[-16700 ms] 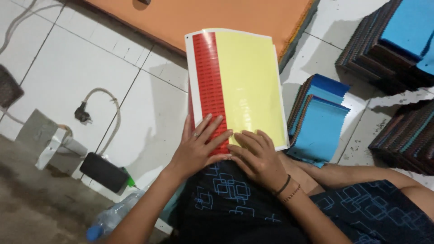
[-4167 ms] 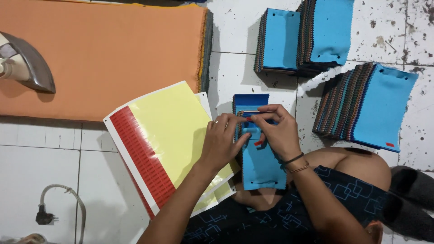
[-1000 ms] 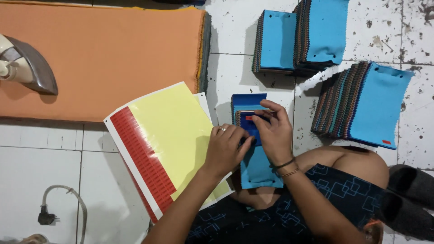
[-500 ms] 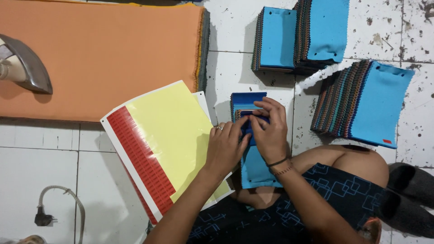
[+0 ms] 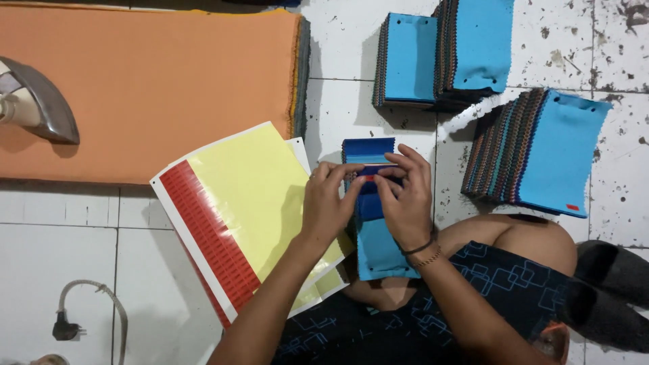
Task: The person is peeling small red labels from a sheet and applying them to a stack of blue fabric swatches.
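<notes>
Both hands' fingers now higher, pinching blue swatch stack between them.

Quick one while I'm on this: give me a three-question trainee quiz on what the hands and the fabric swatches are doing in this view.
1. True or false: both hands are on the small stack of blue swatches in front of the person.
2. What lies directly under the left forearm? A) the iron B) the yellow sticker sheet C) the power plug
3. Fill in: the iron rests on the ______ pad.

Key
1. True: the left hand and the right hand pinch the stack's upper swatches from either side.
2. B: the yellow sticker sheet, with its red label strip along one edge.
3. Orange: the orange pad at upper left.
</notes>
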